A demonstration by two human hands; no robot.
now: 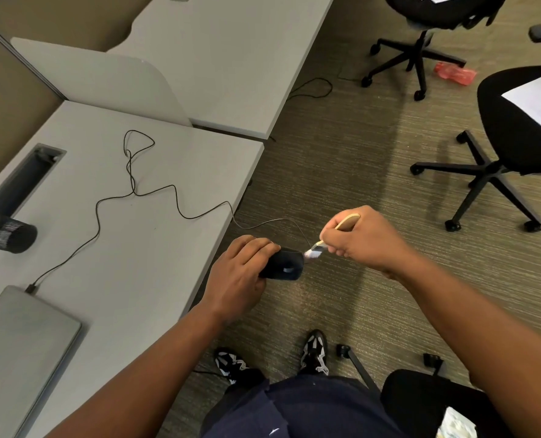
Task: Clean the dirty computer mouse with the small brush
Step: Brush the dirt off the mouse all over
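My left hand (237, 276) gripping the black mouse (283, 266) (glossy, wheel up) just off the desk (142, 248) edge, right hand (362, 240) pinching the wooden brush (321, 246), white bristles touching the mouse's front

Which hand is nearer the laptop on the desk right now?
Left. The left hand grips the mouse just off the desk edge, nearer the laptop. The right hand, holding the brush, is farther out over the carpet.

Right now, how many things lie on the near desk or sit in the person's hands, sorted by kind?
Laptop: 1
Mesh pen cup: 1
Computer mouse, in the left hand: 1
Small brush, in the right hand: 1
Total: 4
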